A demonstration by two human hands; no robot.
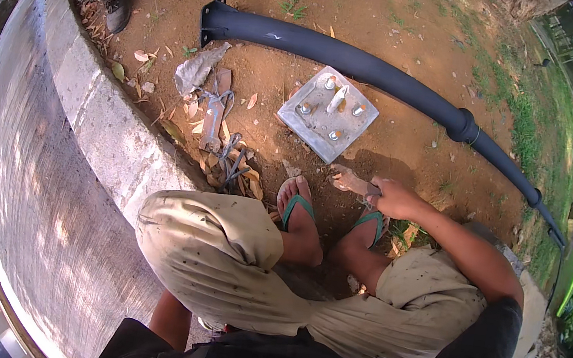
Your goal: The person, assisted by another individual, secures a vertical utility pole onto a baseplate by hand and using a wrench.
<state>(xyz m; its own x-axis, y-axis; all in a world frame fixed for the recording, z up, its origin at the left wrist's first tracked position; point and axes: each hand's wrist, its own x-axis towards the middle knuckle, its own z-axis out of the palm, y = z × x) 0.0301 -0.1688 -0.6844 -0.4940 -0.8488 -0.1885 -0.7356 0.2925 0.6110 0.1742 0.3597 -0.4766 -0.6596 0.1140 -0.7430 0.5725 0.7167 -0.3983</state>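
My right hand (394,198) is closed around one end of a short brown piece of wood (353,182), held low over the soil in front of my sandalled feet. Just beyond its tip, a square grey concrete block (321,134) is set in the ground. Several upright bolts with nuts (359,110) and a pale tube-like stub stand out of its top. My left forearm (170,319) goes down beside my left thigh, and the hand itself is hidden.
A long dark pole (359,66) with a flange plate (209,20) lies behind the block. Left of the block are a wire-wrapped wooden piece (215,112), a grey crumpled scrap (199,70) and dry leaves. A concrete kerb (115,131) runs along the left. Another person's boots (116,6) stand at the far left.
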